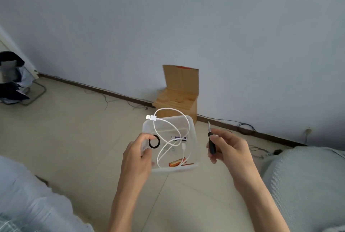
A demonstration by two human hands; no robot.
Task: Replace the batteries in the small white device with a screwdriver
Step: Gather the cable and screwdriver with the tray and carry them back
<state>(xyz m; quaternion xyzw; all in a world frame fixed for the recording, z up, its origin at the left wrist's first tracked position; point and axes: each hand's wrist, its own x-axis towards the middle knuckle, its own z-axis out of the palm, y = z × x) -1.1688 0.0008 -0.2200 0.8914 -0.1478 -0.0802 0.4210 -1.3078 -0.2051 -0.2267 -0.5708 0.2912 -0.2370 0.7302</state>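
Note:
My left hand [137,155] grips the left wall of a clear plastic box [193,134] held above the floor. Inside the box lie a coiled white USB cable [168,125], a black ring [154,141], a dark blue battery [178,138] and a red-orange battery [177,162]. My right hand [230,147] is to the right of the box, closed on the black handle of a small screwdriver [211,143] whose thin shaft points up. No small white device can be made out.
A wooden box with a cardboard flap [180,93] stands against the wall behind the plastic box. Thin wires [246,126] run along the baseboard. Grey cushions [306,185] sit at right, pale fabric [28,194] at left, and a rack with dark clothes [13,78] far left.

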